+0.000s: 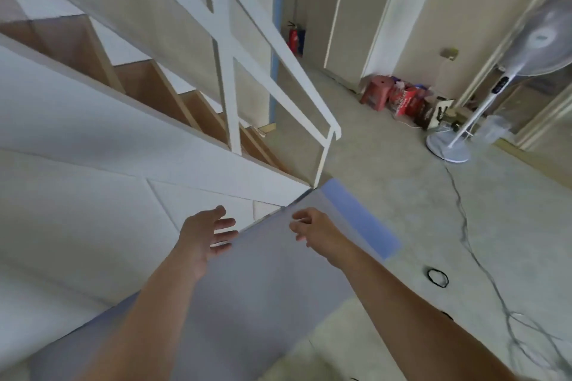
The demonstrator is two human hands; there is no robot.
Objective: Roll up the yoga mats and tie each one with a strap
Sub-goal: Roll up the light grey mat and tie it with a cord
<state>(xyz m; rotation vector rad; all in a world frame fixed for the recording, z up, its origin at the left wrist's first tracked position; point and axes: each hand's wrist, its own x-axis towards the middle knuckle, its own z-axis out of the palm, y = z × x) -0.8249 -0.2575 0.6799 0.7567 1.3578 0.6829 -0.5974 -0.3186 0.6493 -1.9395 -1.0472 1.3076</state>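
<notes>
A grey-lilac yoga mat [266,281] lies flat on the floor beside the stair wall, and a blue mat [362,219] shows from under its far right edge. My left hand [207,235] hovers over the mat's left edge with fingers spread and holds nothing. Near the mat's far end my right hand [312,229] reaches forward with fingers loosely bent, also holding nothing. A black strap [438,278] lies coiled on the floor to the right of the mats.
A white staircase panel [93,195] and railing [278,49] stand close on the left. A standing fan [483,114] is at the back right, its cable [464,226] trailing across the floor. A red stool [377,91] and bags sit by the far wall.
</notes>
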